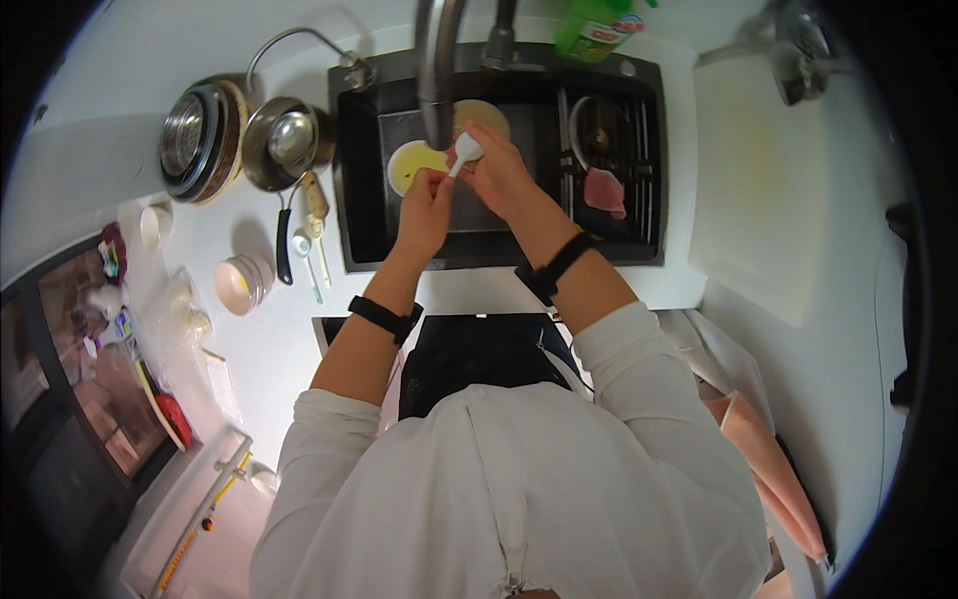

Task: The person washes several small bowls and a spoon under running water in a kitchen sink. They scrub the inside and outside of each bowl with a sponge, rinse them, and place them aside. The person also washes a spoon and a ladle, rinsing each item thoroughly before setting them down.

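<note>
A white spoon (468, 147) is held over the black sink (359, 247), below the faucet (436, 82). My left hand (424, 213) pinches the end of its handle. Around the spoon's bowl are the fingers of my right hand (498, 172); whether they also hold a cloth or sponge is hidden. Beneath my hands in the basin lies a round yellow dish with a white rim (410, 163). Behind it sits a beige round dish (485, 114), partly covered by my right hand and the faucet.
Right in the sink, a pink cloth (603, 193) lies on a rack (645, 157). A green spray bottle (595, 30) stands behind. Left on the counter are a metal pan (258, 146), stacked bowls (241, 284), two spoons (314, 228) and nested baskets (224, 150). A white board (756, 180) lies right.
</note>
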Demonstrator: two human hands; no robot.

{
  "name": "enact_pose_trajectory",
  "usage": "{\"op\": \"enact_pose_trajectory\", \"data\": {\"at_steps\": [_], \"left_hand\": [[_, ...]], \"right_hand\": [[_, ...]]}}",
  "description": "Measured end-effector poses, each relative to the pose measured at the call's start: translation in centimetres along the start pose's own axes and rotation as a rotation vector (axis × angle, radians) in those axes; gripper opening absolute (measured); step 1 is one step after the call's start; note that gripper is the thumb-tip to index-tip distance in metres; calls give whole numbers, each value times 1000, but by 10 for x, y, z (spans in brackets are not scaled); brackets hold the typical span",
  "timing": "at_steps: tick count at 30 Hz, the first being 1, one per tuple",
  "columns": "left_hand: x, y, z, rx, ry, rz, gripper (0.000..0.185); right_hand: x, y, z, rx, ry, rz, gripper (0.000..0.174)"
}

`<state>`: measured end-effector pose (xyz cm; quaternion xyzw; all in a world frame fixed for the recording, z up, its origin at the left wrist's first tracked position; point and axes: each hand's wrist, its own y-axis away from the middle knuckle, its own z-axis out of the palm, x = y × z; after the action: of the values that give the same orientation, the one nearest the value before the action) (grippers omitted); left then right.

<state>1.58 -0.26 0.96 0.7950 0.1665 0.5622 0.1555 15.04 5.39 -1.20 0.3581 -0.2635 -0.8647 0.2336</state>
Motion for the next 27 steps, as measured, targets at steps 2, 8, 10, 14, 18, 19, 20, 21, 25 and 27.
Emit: {"op": "enact_pose_trajectory", "data": {"at_steps": [2, 8, 10, 14, 18, 19, 20, 21, 25, 27], "left_hand": [[-18, 7, -7, 41, -92, 92, 23], [-107, 40, -68, 257, -158, -26, 27], [-139, 52, -98, 425, -233, -100, 26], [-181, 56, -149, 862, -392, -174, 25], [-206, 38, -175, 928, -470, -247, 27], [-212, 34, -178, 896, -470, -264, 27], [-217, 31, -182, 818, -426, -277, 23], [-222, 29, -183, 793, -435, -248, 22], [-229, 30, -185, 774, -516, -121, 16], [-221, 31, -182, 810, -505, -81, 16]], "right_hand": [[6, -21, 18, 73, -67, 61, 22], [15, -60, 24, 18, -162, 33, 11], [13, -66, 18, 21, -195, 45, 14], [7, -67, 0, -23, -171, 118, 16], [0, -56, -12, -133, -317, 172, 23], [-2, -52, -13, -119, -287, 168, 25], [-3, -49, -13, -105, -259, 166, 26], [-4, -47, -13, -37, -232, 165, 28], [-3, -44, -11, -21, -261, 200, 22], [0, -44, -12, -9, -262, 199, 23]]}}
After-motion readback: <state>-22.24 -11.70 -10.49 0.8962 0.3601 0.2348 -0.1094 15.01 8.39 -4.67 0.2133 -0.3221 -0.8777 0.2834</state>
